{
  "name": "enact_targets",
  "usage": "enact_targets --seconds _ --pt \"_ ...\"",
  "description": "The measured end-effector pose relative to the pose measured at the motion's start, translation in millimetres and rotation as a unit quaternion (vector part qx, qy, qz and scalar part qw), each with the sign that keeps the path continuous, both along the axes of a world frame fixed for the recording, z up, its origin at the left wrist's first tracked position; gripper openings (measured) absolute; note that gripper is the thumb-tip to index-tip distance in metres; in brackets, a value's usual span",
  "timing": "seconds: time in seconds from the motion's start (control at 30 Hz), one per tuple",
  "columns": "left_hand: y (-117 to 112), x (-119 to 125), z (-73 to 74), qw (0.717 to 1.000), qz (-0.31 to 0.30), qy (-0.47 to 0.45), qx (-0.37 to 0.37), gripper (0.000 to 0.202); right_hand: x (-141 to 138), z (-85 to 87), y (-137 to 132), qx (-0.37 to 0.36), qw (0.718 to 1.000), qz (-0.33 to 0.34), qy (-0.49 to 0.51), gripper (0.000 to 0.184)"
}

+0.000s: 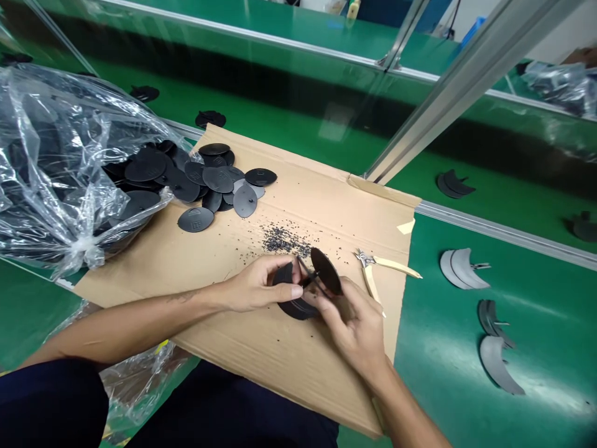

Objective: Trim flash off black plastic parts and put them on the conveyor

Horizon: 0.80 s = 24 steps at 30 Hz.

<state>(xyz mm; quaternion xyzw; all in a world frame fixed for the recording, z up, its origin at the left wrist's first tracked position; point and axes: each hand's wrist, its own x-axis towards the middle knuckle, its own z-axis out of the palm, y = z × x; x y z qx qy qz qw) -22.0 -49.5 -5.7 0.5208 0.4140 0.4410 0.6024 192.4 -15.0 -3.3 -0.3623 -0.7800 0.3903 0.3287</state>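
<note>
My left hand [254, 283] grips a black plastic disc [291, 308] at its edge, low in the middle of the view. My right hand [352, 326] holds a second black disc [326, 270], tilted up, close against the first. A thin black strip [308, 277] runs between the two discs, partly hidden by my fingers. Both hands rest above a flattened cardboard sheet [261, 330]. A loose pile of similar black discs [217, 180] lies on the sheet, beyond my hands. Dark crumbs [280, 239] are scattered just past my left fingers.
Cream-handled side cutters [373, 266] lie on the cardboard right of my hands. A clear plastic bag [60, 165] of black discs sits at left. Curved grey pieces [461, 269] stand on the green bench at right, beyond a metal rail [504, 233]. An aluminium upright [466, 93] crosses the upper right.
</note>
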Motion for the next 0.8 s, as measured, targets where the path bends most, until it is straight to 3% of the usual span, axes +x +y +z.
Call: enact_targets --seconds 0.1,0.23,0.8 --pt "-2.5 -0.8 1.8 0.999 -0.026 -0.015 -0.024 0.026 2.2 2.1 -1.0 -0.08 0.996 -0.032 0.011 0.035" --pt "-3.9 -1.0 4.6 0.997 -0.049 -0.056 -0.025 0.025 2.5 3.4 -2.0 -0.139 0.989 -0.026 0.031 0.043" --pt "-3.3 -3.5 0.4 0.998 -0.052 -0.038 0.024 0.038 -0.6 5.5 -1.4 -0.124 0.992 -0.026 0.026 0.044"
